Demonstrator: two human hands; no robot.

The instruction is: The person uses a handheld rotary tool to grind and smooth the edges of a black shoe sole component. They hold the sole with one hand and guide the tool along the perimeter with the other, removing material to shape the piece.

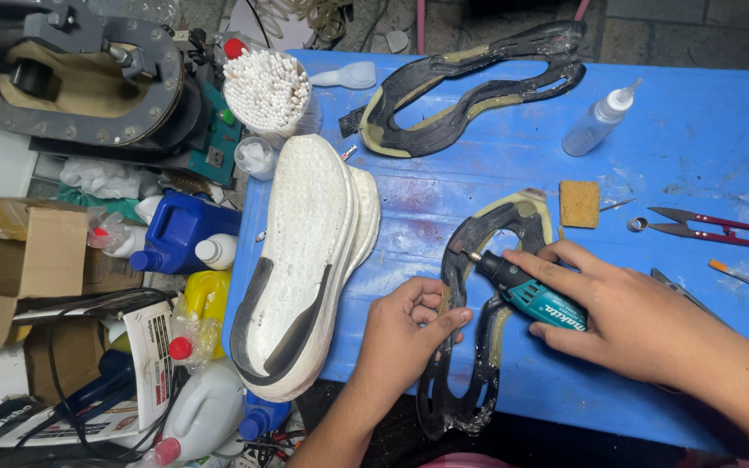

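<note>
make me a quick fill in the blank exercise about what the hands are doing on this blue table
1. The right hand holds a teal ____ tool against the black outsole piece.
2. The left hand steadies that outsole piece from its ____ side.
3. The white midsoles lie to the ____ of the left hand.
4. The red-handled snips rest on the ____ table.

Missing words: rotary; left; left; blue

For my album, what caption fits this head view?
Right hand grinds a black outsole with a teal rotary tool; left hand steadies it.
</note>
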